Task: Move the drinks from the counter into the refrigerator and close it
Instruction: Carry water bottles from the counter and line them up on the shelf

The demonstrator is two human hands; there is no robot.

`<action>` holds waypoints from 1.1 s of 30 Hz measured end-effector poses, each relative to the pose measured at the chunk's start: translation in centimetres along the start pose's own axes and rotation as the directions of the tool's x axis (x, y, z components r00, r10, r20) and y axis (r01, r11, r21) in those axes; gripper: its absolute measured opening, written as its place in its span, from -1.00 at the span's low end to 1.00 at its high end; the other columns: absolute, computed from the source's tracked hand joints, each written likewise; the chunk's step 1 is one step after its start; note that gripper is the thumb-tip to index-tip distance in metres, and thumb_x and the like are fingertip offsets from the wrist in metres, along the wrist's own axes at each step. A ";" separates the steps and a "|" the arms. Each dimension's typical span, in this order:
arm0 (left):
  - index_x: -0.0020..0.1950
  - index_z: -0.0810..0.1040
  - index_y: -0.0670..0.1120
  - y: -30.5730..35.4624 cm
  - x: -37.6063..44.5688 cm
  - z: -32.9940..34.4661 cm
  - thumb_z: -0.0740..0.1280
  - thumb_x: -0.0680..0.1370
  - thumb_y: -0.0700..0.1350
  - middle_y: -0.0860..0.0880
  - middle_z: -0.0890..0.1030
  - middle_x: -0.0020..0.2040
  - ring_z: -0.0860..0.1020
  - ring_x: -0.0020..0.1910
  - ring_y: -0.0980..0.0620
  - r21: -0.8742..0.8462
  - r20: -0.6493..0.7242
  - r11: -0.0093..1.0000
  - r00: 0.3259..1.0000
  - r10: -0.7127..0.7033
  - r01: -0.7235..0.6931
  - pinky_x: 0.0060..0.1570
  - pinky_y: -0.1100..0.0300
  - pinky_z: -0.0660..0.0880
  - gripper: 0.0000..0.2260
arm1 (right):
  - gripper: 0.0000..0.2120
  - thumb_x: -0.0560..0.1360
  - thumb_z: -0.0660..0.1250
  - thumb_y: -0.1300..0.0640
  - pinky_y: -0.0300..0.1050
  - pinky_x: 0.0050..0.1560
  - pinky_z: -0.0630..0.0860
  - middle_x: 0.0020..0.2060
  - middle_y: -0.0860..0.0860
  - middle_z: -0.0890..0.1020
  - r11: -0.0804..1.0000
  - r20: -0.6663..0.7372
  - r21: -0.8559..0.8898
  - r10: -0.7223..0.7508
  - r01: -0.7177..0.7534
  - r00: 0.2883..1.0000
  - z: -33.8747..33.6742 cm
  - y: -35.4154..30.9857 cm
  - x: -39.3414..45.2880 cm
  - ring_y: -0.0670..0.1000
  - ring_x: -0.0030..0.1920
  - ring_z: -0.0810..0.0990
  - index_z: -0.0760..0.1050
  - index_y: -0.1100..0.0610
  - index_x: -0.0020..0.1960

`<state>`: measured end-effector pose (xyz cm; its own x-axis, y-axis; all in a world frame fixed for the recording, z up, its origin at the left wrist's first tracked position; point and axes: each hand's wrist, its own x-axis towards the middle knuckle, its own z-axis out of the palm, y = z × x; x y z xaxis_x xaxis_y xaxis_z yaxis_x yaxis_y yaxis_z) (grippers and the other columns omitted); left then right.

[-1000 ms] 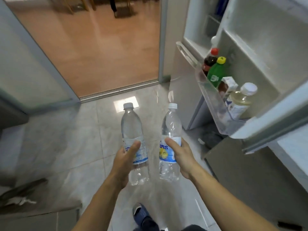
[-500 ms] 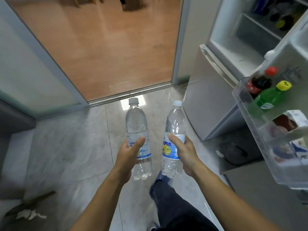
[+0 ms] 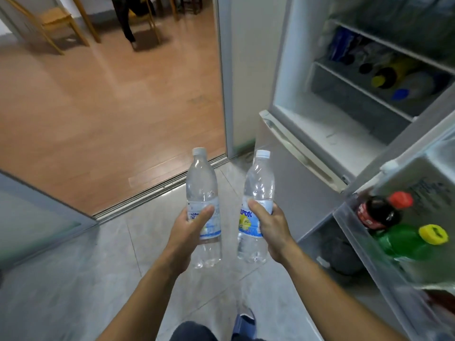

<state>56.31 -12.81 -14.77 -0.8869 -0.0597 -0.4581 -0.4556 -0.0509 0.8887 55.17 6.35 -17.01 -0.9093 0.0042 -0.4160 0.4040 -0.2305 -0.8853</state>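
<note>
Drinks in transit: your left hand [image 3: 189, 230] grips one water bottle [image 3: 203, 193], right hand [image 3: 272, 227] another [image 3: 258, 183]; next, reach toward the open refrigerator [image 3: 327, 119] shelves.

grey tile floor [image 3: 73, 291], wooden chair [image 3: 53, 19]

Floor, near: grey tiled floor [image 3: 73, 279]; a blue slipper [image 3: 243, 323] rests on it, and a dark, blurred object [image 3: 342, 254] lies beside the refrigerator base.
Floor, far: wooden floor [image 3: 98, 119]; wooden chair [image 3: 51, 23] stands on it.
Door shelf [image 3: 364, 252]: cola bottle [image 3: 376, 212], green bottle [image 3: 406, 239], side by side.
Interior shelf [image 3: 369, 94]: blurred bottles lying down.
</note>
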 end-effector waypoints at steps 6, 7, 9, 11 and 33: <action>0.19 0.56 -0.08 3.7 9.6 2.8 0.41 0.53 -0.01 -0.10 0.73 -0.03 0.71 -0.09 -0.11 0.005 0.132 1.000 0.991 -0.019 0.019 -0.27 0.14 0.62 -0.72 | -0.65 0.27 0.48 -0.20 -0.11 -0.22 0.64 -0.13 0.08 0.74 0.996 -0.172 0.083 -0.024 0.038 0.985 -1.3 -3.5 6.5 0.10 -0.12 0.75 0.64 -0.05 -0.02; 0.19 0.57 -0.07 4.3 11.2 3.2 0.41 0.53 -0.02 -0.11 0.72 -0.03 0.71 -0.09 -0.12 -0.003 0.160 1.000 0.987 -0.021 0.022 -0.27 0.13 0.62 -0.73 | -0.69 0.26 0.49 -0.20 -0.10 -0.22 0.64 -0.14 0.07 0.75 0.994 -0.197 0.106 -0.019 0.041 0.980 -1.4 -4.0 7.5 0.09 -0.13 0.75 0.65 -0.10 -0.06; 0.19 0.58 -0.06 5.7 14.5 4.0 0.41 0.52 -0.03 -0.13 0.72 -0.02 0.71 -0.09 -0.13 -0.019 0.229 0.999 0.973 -0.026 0.031 -0.27 0.12 0.61 -0.73 | -0.71 0.24 0.50 -0.19 -0.03 -0.17 0.66 -0.13 0.08 0.75 0.987 -0.265 0.150 -0.022 0.064 0.964 -1.6 -5.2 9.7 0.10 -0.13 0.74 0.64 -0.13 -0.09; 0.17 0.59 -0.06 7.8 17.9 4.9 0.42 0.50 -0.02 -0.14 0.72 -0.03 0.70 -0.11 -0.12 -0.016 0.303 1.000 0.953 -0.019 0.025 -0.26 0.08 0.61 -0.73 | -0.61 0.27 0.52 -0.15 0.06 -0.08 0.67 -0.10 0.13 0.74 0.983 -0.358 0.162 -0.023 0.086 0.933 -1.6 -6.8 11.8 0.15 -0.10 0.74 0.61 -0.02 0.04; 0.08 0.58 0.09 30.5 34.1 26.2 0.49 0.43 0.07 0.00 0.73 -0.06 0.71 -0.09 -0.04 -0.065 0.732 0.959 0.640 0.234 -0.276 -0.14 0.00 0.65 -0.73 | -0.70 0.46 0.50 0.12 -0.22 -0.22 0.61 -0.05 -0.01 0.73 0.844 -0.805 -0.022 -0.334 0.537 0.491 -10.4 -29.1 22.1 -0.06 -0.13 0.73 0.54 0.05 0.16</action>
<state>10.21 9.67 -2.79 -0.7299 0.6798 -0.0718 -0.1868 -0.0974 0.9776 24.40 23.26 -2.63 -0.5012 0.8619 -0.0764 -0.1449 -0.1706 -0.9746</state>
